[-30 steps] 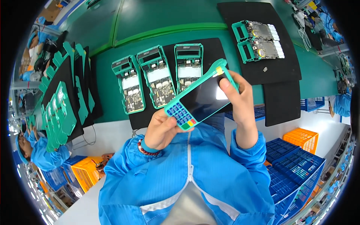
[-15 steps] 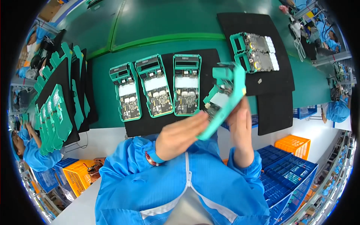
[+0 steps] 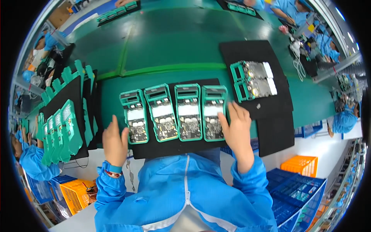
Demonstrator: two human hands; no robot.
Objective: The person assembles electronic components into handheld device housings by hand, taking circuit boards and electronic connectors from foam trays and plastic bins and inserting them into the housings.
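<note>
Several green device housings with black circuit boards inside lie in a row on a black foam mat [image 3: 170, 150]. At the row's right end is one housing [image 3: 213, 114]; another housing [image 3: 133, 116] marks its left end, with a third housing [image 3: 188, 113] between them. My right hand [image 3: 237, 129] is open at the right-end housing, its thumb over that housing's side edge and its fingers beyond it. Whether the thumb touches is hard to tell. My left hand [image 3: 115, 143] is open and holds nothing, just left of the left-end housing.
Two housings with boards [image 3: 255, 81] lie on a black mat [image 3: 247, 50] at the right. Green housings [image 3: 69, 127] stand on a black mat at the left. Blue crates [image 3: 297, 193] and an orange crate [image 3: 299, 165] sit low right. Co-workers [image 3: 291, 11] are around.
The tilted housing that both hands held now lies flat at the right end of the row. My left hand has moved left, away from it. The view has shifted too.
</note>
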